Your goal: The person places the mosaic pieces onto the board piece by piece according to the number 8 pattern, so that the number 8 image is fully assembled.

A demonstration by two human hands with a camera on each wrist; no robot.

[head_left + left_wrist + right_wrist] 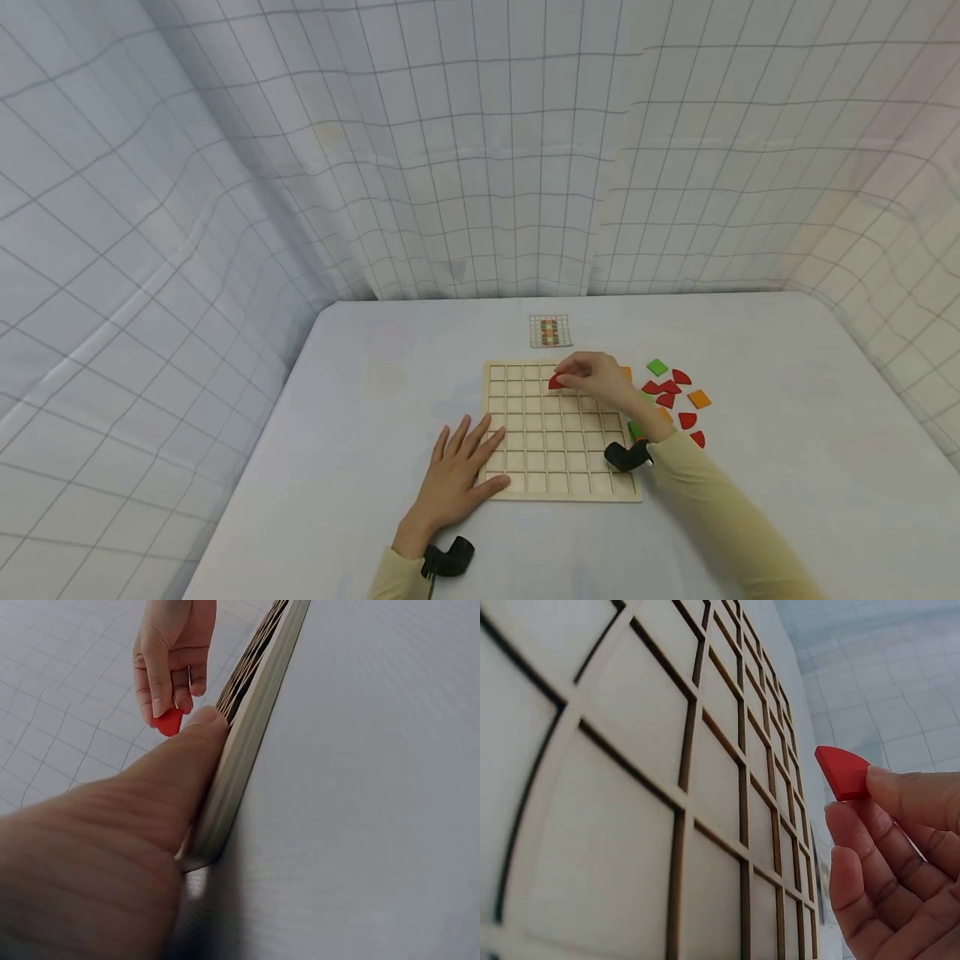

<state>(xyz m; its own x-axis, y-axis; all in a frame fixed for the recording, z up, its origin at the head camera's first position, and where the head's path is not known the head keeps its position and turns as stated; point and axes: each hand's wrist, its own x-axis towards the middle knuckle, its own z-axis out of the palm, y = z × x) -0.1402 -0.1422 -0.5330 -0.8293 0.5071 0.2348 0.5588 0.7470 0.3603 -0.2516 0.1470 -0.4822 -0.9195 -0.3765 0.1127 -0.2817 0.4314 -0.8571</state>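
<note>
Between thumb and fingers, my right hand (pixel 597 379) pinches a red quarter-circle tile (pixel 845 772) over the far part of a pale wooden grid board (pixel 536 492). In the right wrist view the tile's curved side faces up and away from the board's square cells. My left hand (pixel 453 479) lies flat with fingers spread at the board's left edge, its thumb on the near left corner. The left wrist view shows that thumb (pixel 184 754) along the board's side, with the red tile beyond it.
Right of the board lie several loose red quarter-circle tiles (pixel 687 421), orange squares (pixel 699 398) and green squares (pixel 657 367); the right forearm partly covers some. A small card (pixel 550 331) with a coloured grid pattern sits behind the board. Grid-patterned curtains (pixel 480 167) enclose the white table.
</note>
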